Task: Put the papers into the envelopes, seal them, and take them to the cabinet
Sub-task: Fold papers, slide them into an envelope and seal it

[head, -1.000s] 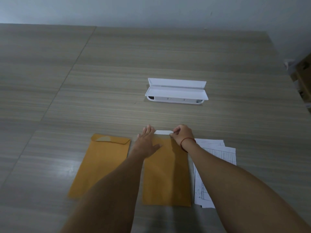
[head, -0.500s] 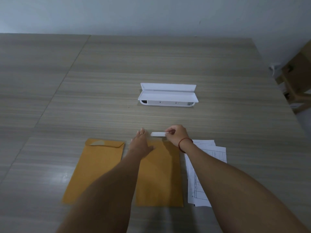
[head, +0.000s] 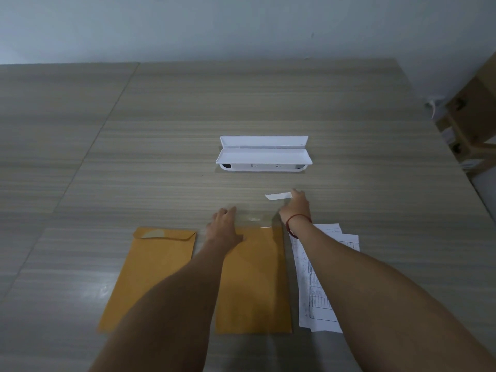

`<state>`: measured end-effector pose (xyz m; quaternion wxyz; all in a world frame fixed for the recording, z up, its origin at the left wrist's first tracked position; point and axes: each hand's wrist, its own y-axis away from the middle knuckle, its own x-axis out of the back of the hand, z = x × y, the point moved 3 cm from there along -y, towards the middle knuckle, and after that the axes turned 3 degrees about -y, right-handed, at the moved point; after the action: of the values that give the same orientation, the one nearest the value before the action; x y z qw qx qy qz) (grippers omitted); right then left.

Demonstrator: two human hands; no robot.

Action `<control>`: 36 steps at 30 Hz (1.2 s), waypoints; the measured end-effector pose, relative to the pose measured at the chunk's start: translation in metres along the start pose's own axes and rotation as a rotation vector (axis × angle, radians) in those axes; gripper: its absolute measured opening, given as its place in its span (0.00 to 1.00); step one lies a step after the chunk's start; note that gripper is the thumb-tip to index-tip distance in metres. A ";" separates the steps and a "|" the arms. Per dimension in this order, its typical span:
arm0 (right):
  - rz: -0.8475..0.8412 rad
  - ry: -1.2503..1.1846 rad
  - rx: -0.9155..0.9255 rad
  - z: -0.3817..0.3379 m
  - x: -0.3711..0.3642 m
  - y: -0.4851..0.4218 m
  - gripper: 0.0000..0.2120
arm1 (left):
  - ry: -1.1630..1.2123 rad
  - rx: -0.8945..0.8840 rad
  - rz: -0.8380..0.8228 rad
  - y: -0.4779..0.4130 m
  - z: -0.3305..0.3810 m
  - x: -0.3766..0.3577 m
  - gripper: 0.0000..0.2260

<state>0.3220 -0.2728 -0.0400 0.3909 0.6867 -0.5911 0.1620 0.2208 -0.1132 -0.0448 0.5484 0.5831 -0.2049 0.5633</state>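
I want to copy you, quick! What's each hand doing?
Left hand: open, resting flat on the middle envelope.
Right hand: pinching a white strip.

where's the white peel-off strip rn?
Head view, right of centre: the white strip is pinched by its right end in the right hand, beyond the top edge of the middle envelope and nearer than the open white case.
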 end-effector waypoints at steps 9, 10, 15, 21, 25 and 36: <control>-0.276 0.239 0.247 0.000 -0.016 0.027 0.22 | -0.079 -0.036 0.220 0.016 0.006 0.001 0.25; -0.300 0.240 0.261 0.000 -0.018 0.030 0.22 | -0.106 -0.042 0.243 0.020 0.007 0.001 0.23; -0.342 0.268 0.318 0.009 -0.022 0.053 0.21 | -0.125 -0.058 0.262 0.040 0.008 -0.008 0.19; -0.398 0.494 0.500 0.027 -0.029 0.081 0.25 | -0.058 -0.091 0.149 0.065 0.008 -0.032 0.24; -0.455 0.700 0.530 0.036 -0.041 0.100 0.35 | -0.035 -0.071 0.020 0.077 0.009 -0.046 0.29; -0.458 0.808 0.379 0.052 -0.036 0.112 0.33 | -0.218 0.025 -0.094 0.081 -0.002 -0.052 0.26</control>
<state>0.1954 -0.2857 -0.0589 0.4825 0.7401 -0.1869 0.4296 0.1357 -0.1567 -0.0575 0.5414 0.6566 -0.2285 0.4728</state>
